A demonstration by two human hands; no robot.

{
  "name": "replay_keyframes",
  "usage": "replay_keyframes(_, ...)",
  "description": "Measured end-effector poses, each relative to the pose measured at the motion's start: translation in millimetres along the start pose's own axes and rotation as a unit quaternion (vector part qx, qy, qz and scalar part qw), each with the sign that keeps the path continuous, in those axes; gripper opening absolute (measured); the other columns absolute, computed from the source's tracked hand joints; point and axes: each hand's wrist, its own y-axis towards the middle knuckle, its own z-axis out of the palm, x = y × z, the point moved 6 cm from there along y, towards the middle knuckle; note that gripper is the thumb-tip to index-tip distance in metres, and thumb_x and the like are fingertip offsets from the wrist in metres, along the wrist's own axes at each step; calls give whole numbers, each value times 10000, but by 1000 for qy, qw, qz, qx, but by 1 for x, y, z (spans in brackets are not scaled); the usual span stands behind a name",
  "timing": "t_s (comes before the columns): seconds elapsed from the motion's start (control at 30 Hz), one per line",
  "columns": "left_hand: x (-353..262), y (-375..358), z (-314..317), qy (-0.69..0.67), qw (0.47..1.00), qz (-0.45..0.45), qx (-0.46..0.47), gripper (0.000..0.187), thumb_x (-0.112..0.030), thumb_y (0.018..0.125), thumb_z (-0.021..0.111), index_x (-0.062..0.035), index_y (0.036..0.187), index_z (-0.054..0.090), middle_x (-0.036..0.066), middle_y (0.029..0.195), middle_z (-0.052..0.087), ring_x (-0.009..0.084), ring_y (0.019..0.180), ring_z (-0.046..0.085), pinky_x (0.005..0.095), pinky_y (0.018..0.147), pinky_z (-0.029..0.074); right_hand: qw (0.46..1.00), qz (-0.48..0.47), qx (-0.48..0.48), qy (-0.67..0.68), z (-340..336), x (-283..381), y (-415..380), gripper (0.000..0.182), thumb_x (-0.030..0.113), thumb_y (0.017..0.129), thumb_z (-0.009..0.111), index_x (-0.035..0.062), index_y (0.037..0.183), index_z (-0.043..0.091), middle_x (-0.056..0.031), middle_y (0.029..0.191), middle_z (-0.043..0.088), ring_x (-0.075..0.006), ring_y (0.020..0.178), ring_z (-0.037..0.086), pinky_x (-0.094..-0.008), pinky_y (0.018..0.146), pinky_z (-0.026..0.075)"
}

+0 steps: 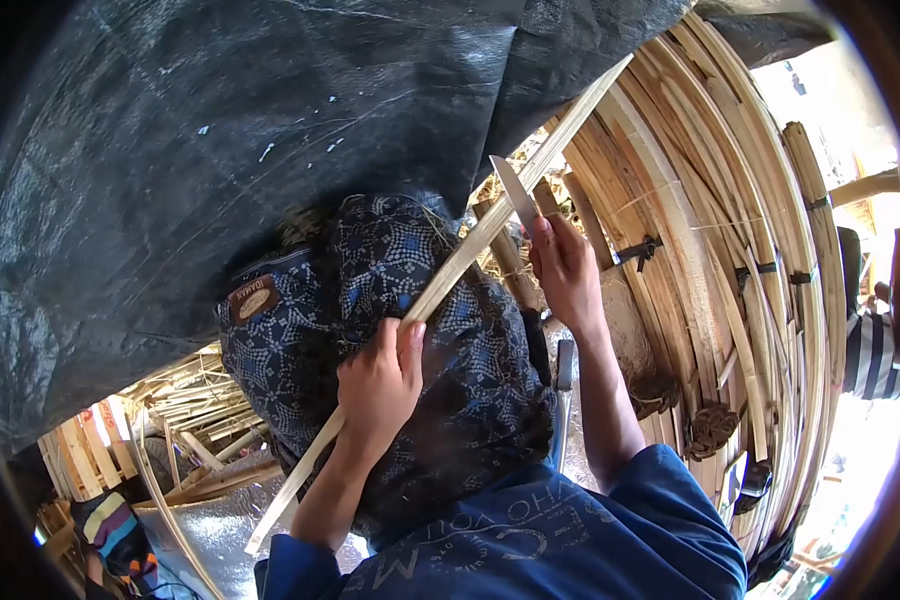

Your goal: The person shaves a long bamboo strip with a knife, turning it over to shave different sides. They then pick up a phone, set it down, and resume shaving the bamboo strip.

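A long, pale strip of split bamboo slants across my lap from lower left to upper right. Around its lower middle my left hand is closed, thumb lying along the top. My right hand grips a knife, whose handle is hidden in the fist. The blade points up and left and overlaps the strip's upper part in this view. Dark blue patterned cloth covers my knees beneath the strip, with a brown label at its left side.
Black plastic sheeting hangs in front and to the left. On the right, long wooden strips stand stacked, tied with dark bands. Shavings and scraps litter the floor at left. A striped garment shows at the far right edge.
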Motion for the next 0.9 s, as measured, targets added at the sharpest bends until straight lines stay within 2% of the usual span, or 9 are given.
replay_keyframes(0.17, 3, 0, 2, 10, 1000, -9, -13, 226, -254, 966, 562, -58, 855, 569, 124, 605, 612, 320, 530, 624, 394, 480, 454, 997, 16, 0, -78, 14, 7, -4, 366, 265, 1004, 492, 10, 744, 526, -158, 515, 521, -243, 419, 517, -419, 446, 387)
replay_keyframes(0.23, 1, -2, 1, 31, 999, -3, -25, 222, -258, 963, 567, -57, 868, 578, 116, 615, 623, 311, 526, 626, 385, 478, 460, 994, -78, 42, -70, 35, 21, -23, 368, 254, 986, 526, 20, 703, 527, -177, 517, 556, -319, 437, 585, -457, 441, 437)
replay_keyframes(0.3, 1, -2, 1, 34, 999, 4, -35, 221, -261, 961, 571, -59, 874, 581, 110, 616, 625, 307, 525, 626, 381, 477, 462, 990, -71, 73, -97, 38, 23, -29, 364, 250, 985, 530, 19, 704, 527, -167, 511, 550, -320, 419, 568, -452, 434, 434)
replay_keyframes(0.37, 1, -3, 2, 36, 998, 10, -44, 220, -264, 959, 576, -60, 879, 584, 104, 617, 627, 303, 523, 626, 378, 475, 464, 995, -19, -9, -101, 18, 20, -7, 363, 251, 984, 528, 26, 698, 518, -167, 509, 541, -347, 420, 561, -467, 442, 432)
replay_keyframes(0.43, -3, -4, 1, 82, 993, 48, -71, 196, -287, 959, 577, -112, 870, 584, 41, 588, 613, 214, 474, 612, 311, 423, 461, 993, 19, -16, -112, 16, 14, -5, 353, 248, 982, 528, 32, 703, 515, -164, 513, 542, -334, 415, 563, -452, 429, 427)
replay_keyframes(0.5, -2, -7, 1, 87, 991, 54, -83, 194, -284, 959, 577, -114, 864, 581, 39, 596, 617, 215, 480, 615, 313, 423, 462, 986, -127, -20, -103, 36, 18, -22, 349, 244, 985, 518, 36, 705, 505, -159, 501, 537, -291, 405, 569, -422, 403, 418)
replay_keyframes(0.67, 1, -9, 4, 68, 997, 8, -29, 209, -267, 950, 590, -68, 885, 590, 88, 650, 650, 287, 547, 644, 367, 470, 471, 996, -5, -8, -87, 11, 10, -1, 406, 224, 1008, 479, 16, 665, 537, -161, 491, 528, -248, 373, 527, -386, 387, 382)
replay_keyframes(0.7, 0, -9, 3, 60, 997, 15, -42, 204, -264, 949, 592, -69, 892, 593, 90, 657, 654, 286, 550, 647, 364, 469, 472, 989, -133, -3, -61, 30, 3, -14, 401, 232, 1015, 472, 5, 698, 566, -153, 496, 529, -214, 372, 515, -375, 386, 395)
replay_keyframes(0.9, -1, -10, 2, 74, 995, 28, -54, 186, -266, 950, 591, -90, 888, 596, 65, 661, 655, 248, 538, 644, 334, 450, 473, 996, -25, 2, -82, 10, 2, 0, 439, 253, 1021, 458, -13, 689, 564, -143, 486, 527, -192, 379, 518, -366, 368, 362)
